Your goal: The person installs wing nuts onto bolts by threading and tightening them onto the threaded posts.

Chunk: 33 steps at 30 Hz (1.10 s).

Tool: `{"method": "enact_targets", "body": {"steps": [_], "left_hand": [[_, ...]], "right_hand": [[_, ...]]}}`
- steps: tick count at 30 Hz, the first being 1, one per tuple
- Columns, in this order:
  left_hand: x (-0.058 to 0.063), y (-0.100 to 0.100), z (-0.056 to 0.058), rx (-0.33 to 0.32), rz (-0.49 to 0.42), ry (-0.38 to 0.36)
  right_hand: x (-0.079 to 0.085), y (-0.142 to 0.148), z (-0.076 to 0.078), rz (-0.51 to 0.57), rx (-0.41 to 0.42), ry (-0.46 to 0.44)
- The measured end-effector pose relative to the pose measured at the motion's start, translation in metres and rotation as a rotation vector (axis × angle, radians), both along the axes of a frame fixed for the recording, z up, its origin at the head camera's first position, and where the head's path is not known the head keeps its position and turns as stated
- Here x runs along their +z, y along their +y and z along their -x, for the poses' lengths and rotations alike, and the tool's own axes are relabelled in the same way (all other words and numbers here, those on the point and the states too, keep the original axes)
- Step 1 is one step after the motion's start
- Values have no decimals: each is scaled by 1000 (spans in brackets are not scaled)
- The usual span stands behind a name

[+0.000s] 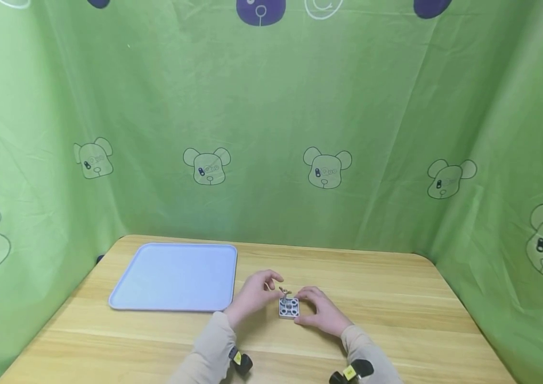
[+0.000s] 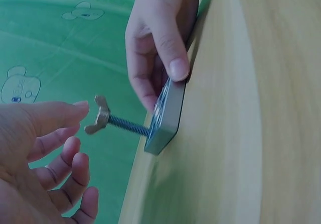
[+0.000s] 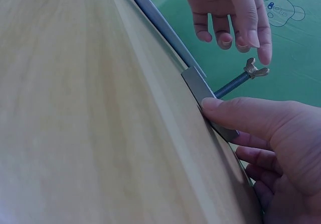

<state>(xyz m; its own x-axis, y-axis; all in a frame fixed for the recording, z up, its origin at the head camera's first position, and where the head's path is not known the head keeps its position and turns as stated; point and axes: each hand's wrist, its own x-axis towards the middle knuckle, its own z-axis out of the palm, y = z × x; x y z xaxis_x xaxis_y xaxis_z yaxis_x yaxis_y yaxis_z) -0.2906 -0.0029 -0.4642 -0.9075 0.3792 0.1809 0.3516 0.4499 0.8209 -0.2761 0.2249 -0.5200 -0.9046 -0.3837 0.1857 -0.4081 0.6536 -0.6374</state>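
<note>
A small square grey block [image 1: 289, 308] with round holes lies on the table, in front of me. From one of its corners rises a threaded bolt [image 2: 129, 125], and a brass-coloured wing nut [image 2: 100, 115] sits at the bolt's top end. My right hand [image 1: 321, 313] grips the block by its edges, thumb on the near side and fingers on the far side. Beside the wing nut is my left hand [image 1: 255, 294], its fingers loosely bent and holding nothing. In the left wrist view the index fingertip is right next to one wing.
A pale blue tray [image 1: 175, 277] lies at the left of the wooden table [image 1: 372, 282]. Green curtains [image 1: 271, 106] with bear-head prints stand behind the table and on both sides.
</note>
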Motion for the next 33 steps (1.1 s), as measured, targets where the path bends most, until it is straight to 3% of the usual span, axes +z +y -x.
{"method": "enact_targets", "body": {"steps": [7, 24, 33], "left_hand": [[1, 9, -7, 13, 39, 5], [-5, 16, -10, 27, 117, 59], [-5, 17, -12, 31, 114, 63]], "right_hand": [[0, 0, -1, 2, 2, -2], [5, -1, -5, 16, 8, -16], [6, -1, -6, 15, 6, -18]]}}
